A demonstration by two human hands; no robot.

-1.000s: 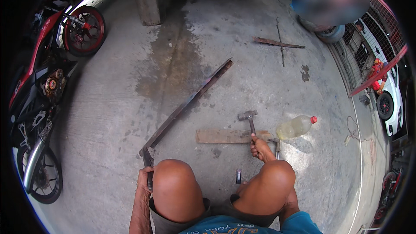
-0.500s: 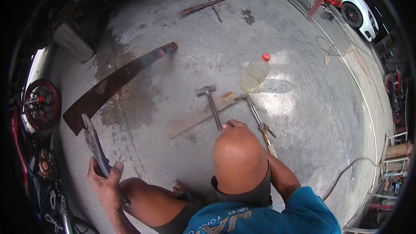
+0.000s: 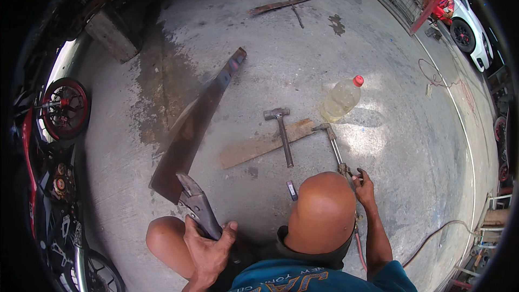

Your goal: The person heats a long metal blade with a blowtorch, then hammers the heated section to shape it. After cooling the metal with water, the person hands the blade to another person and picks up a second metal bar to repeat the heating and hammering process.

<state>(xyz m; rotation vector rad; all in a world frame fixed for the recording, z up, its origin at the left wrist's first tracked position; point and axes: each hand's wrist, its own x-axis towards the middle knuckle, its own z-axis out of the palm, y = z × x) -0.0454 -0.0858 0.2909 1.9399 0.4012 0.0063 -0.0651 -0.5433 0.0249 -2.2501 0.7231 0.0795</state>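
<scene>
My left hand (image 3: 208,249) is closed round a pair of locking pliers (image 3: 201,208) with dark handles. The pliers' jaws grip the near, wide end of a long dark metal blade (image 3: 186,140), which slants away to a narrow far tip. Beside my right knee, my right hand (image 3: 364,188) has its fingers curled at the valve part of a cutting torch (image 3: 336,148); the knee hides some of the torch. A hammer (image 3: 284,135) lies across a wooden board (image 3: 251,148), left of the torch head. A small dark lighter-like object (image 3: 292,190) lies by my knee.
A clear plastic bottle (image 3: 341,100) with a red cap stands beyond the torch. Crossed strips (image 3: 286,4) lie far off. A motorcycle (image 3: 54,184) lines the left side; a hose (image 3: 432,238) runs at right. Another person (image 3: 440,2) is near a white car (image 3: 476,38).
My right hand has left the hammer's handle end and moved right to the torch. The small dark object now shows on the floor. The pliers and blade have swung rightward, closer to me.
</scene>
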